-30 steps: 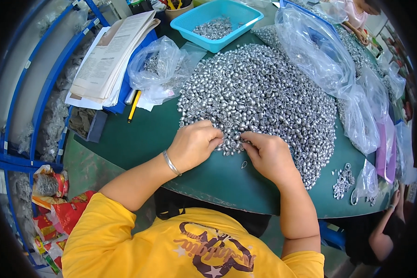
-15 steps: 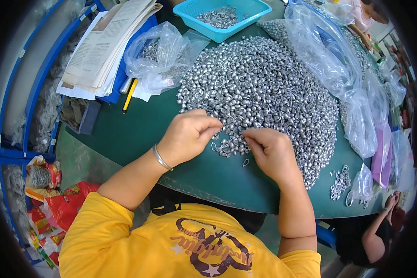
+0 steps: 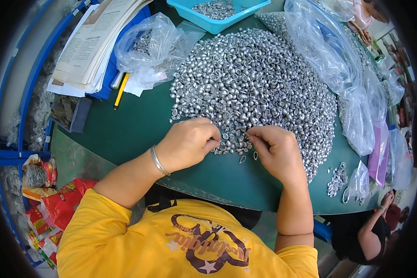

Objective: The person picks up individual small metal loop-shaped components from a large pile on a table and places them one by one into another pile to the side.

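A blue rack [image 3: 14, 157] stands at 9 o'clock from mid-view, with red bags [image 3: 69, 204] at 8. Around 10 o'clock come a grey box [image 3: 80, 116], stacked papers [image 3: 90, 51] and a yellow pen [image 3: 121, 91] on the green counter [image 3: 208, 180]. A clear bag [image 3: 146, 41] of metal pieces sits at 11. Nearer the middle, toward 9 o'clock, the left hand [image 3: 190, 143], a silver bangle [image 3: 157, 161] at its wrist, is curled, thumb and forefinger close together at the near edge of a pile [image 3: 259, 88] of small silvery rings; whether it grasps one, I cannot tell. The turquoise basket [image 3: 215, 18] at 12 holds more pieces. The pile spreads from the middle out to 1 and 2 o'clock. Two rings [image 3: 242, 159] lie apart from it, at 4, just beside the right hand. That right hand [image 3: 278, 148], at 3 o'clock, has forefinger and thumb bent toward the pile's edge; what lies between them, I cannot tell. Large clear bags [image 3: 324, 55] lie at 2, a small heap [image 3: 338, 178] of rings between 3 and 4, and a person in black [image 3: 352, 236] is at 4.
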The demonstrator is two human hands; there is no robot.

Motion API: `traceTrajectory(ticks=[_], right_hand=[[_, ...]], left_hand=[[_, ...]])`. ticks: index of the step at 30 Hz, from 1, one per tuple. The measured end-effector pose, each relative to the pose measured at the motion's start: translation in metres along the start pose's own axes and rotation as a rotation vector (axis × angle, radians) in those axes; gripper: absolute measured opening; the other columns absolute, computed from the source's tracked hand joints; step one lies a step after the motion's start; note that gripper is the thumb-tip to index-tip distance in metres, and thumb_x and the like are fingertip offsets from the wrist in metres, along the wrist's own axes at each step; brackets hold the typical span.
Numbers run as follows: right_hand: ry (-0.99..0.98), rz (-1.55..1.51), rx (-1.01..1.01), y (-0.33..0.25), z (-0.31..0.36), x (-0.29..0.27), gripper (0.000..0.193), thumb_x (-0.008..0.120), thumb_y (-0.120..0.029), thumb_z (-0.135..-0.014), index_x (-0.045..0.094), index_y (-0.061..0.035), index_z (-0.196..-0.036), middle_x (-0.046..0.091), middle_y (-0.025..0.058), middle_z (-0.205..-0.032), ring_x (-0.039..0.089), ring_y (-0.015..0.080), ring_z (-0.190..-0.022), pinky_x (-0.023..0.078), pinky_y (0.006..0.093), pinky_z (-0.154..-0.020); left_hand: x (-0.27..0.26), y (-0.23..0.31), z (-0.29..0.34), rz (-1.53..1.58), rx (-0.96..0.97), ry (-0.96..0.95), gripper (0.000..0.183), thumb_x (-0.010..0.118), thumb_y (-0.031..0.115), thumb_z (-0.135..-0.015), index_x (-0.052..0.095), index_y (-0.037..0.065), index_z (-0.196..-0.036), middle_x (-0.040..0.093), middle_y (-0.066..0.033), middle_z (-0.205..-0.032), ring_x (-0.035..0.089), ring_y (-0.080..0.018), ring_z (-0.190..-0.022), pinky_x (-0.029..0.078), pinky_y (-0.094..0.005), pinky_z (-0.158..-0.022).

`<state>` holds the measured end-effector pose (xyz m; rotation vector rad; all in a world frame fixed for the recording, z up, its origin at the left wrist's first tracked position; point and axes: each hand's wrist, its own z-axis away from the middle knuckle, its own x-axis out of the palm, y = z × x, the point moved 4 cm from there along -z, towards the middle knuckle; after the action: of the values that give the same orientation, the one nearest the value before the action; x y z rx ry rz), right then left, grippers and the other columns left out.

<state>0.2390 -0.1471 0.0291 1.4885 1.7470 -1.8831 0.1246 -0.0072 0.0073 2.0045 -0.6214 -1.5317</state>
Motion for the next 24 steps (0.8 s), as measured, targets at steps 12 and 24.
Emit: traceTrajectory(ticks=[12,24], right_hand=[[-0.074,0.161,-0.010,-0.013,0.003,0.013,0.008,0.058,-0.010,-0.075,0.063,-0.0059,-0.079,0.061,0.0095,-0.071,0.059,0.0290,-0.061,0.047,0.0374,-0.054],[-0.226,-1.847,0.292,0.011,-0.002,0.003,0.010,0.049,-0.006,-0.082,0.051,-0.0005,-0.090,0.044,0.0048,-0.060,0.035,0.0066,-0.045,0.025,0.0189,-0.037]], left_hand=[[0.004,-0.025,0.002,1.797,-0.643,-0.286,0.009,0.049,0.012,-0.089,0.052,0.005,-0.093,0.037,0.0044,-0.064,0.030,-0.0027,-0.050,0.023,-0.0144,-0.041],[0.001,-0.021,-0.004,1.884,-0.579,-0.252,0.012,0.050,0.011,-0.087,0.049,0.000,-0.091,0.043,-0.0058,-0.081,0.035,-0.0046,-0.058,0.027,-0.0135,-0.042]])
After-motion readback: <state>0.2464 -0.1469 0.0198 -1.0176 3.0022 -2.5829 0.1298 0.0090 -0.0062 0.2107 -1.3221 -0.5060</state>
